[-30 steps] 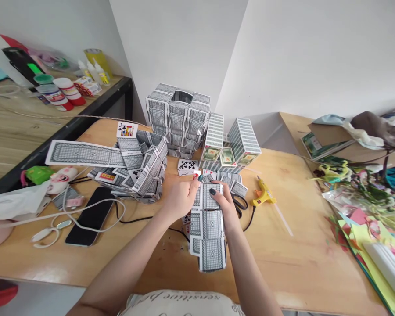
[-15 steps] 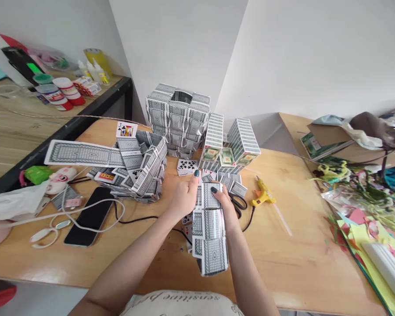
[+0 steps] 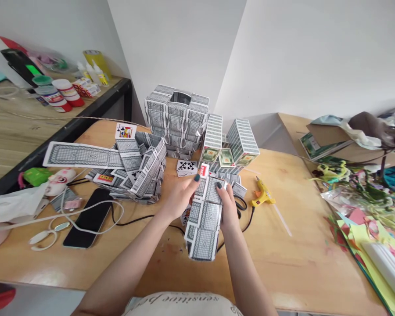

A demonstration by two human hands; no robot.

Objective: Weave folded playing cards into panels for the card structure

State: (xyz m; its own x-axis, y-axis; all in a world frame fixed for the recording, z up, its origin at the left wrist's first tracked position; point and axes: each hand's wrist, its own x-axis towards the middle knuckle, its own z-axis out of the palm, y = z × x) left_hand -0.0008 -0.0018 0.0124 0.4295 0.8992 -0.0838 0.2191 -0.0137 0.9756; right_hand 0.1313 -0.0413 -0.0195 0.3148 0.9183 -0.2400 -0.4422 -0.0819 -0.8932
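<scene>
A long block built of grey-backed playing cards (image 3: 206,219) is held over the table between both hands. My left hand (image 3: 181,195) grips its far left side, thumb on top near a card with a red print (image 3: 203,170). On the far right side, my right hand (image 3: 228,204) is wrapped round the edge with its thumb on the top face. The undersides of both hands are hidden. Beyond them lies a small stack of face-up cards (image 3: 186,167). A heap of joined and loose grey cards (image 3: 141,169) sits to the left.
A large card structure (image 3: 177,118) and stacked card boxes (image 3: 243,142) stand by the wall. A yellow glue gun (image 3: 262,193) lies on the right, black scissors (image 3: 239,204) beside the right hand. Leftward are a phone (image 3: 87,221) and white cable (image 3: 121,210). Paper scraps (image 3: 365,228) cover the right edge.
The card block has tilted, its near end swinging left and up away from my body. The red-printed card now shows at its far end. Both hands keep their hold.
</scene>
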